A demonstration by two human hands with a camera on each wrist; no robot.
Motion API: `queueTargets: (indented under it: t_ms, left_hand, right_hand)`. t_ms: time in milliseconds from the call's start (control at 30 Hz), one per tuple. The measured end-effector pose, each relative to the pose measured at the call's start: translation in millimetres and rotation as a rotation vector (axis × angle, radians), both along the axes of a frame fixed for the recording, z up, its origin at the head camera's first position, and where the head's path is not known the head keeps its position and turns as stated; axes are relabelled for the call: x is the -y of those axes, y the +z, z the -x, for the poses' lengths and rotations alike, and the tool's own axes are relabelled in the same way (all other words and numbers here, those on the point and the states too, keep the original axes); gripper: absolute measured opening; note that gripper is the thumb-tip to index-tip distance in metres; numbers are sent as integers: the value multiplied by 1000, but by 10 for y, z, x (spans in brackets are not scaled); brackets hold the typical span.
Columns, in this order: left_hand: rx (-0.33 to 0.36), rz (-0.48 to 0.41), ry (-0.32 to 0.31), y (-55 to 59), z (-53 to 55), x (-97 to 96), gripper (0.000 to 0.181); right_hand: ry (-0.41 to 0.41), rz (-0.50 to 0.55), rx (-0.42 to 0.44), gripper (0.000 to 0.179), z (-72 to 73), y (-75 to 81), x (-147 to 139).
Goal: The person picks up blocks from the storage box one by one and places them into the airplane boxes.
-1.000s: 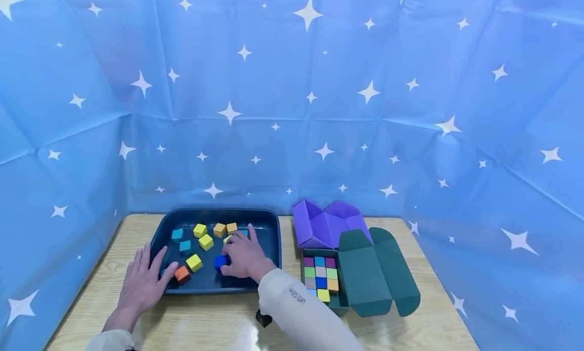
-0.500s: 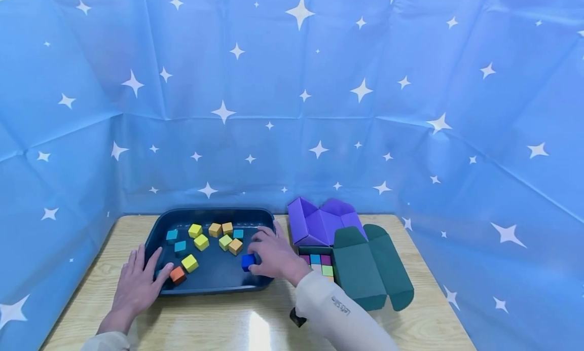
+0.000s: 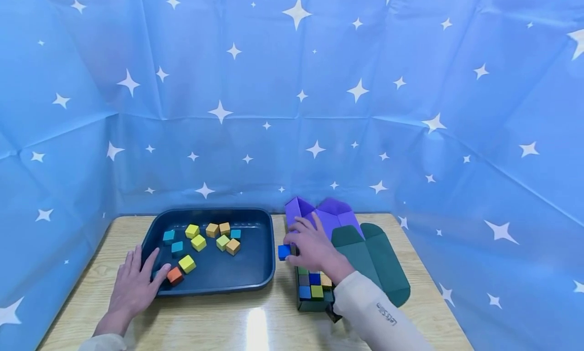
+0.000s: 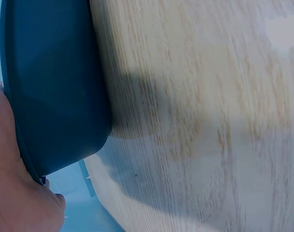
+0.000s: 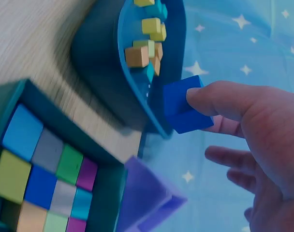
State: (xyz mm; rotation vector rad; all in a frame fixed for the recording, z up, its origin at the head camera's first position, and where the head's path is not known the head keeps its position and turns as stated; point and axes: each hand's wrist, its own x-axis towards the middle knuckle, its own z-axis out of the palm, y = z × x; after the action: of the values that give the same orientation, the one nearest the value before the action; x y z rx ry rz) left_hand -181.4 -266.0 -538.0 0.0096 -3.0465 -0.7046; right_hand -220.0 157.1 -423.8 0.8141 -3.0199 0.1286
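My right hand (image 3: 312, 244) pinches a blue cube (image 3: 285, 252) between thumb and fingers, in the air by the tray's right side. In the right wrist view the thumb lies on the near face of this blue cube (image 5: 183, 108). Beneath that hand stands a dark green box (image 3: 312, 306) holding rows of coloured cubes, partly covered by the hand. My left hand (image 3: 134, 285) rests on the left front corner of a dark blue tray (image 3: 219, 290), fingers spread. Its thumb is close to an orange cube (image 3: 175, 276). Yellow, teal and light orange cubes lie loose in the tray.
Behind the green box stands an open purple box (image 3: 335, 224). The green box's lid (image 3: 385, 259) spreads to the right. A small black object (image 3: 333, 316) shows beneath the right wrist. A blue star-printed cloth (image 3: 246, 87) encloses the wooden table (image 3: 205, 320).
My right hand has carried the blue cube from inside the tray rightward, past its rim, toward the green box. The left hand stays on the tray corner. The head view has shifted slightly.
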Motion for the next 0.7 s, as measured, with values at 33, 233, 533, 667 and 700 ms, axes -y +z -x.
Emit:
queueTargets:
  t_ms: [33, 233, 533, 667, 700]
  left_hand:
    - [0, 2, 1, -2, -2, 1, 78]
    - [3, -2, -2, -8, -7, -4, 79]
    - [14, 2, 1, 9, -8, -3, 79]
    - [22, 5, -1, 10, -8, -3, 80]
    - [23, 3, -3, 9, -7, -2, 80]
  right_hand:
    - [-6, 5, -2, 29, -11, 1, -45]
    - [-51, 13, -13, 30, -109, -52, -307]
    - [-105, -44, 15, 30, -258, -48, -648]
    - [-118, -78, 36, 32, -314, -62, -737]
    - [-120, -82, 40, 32, -331, -75, -754]
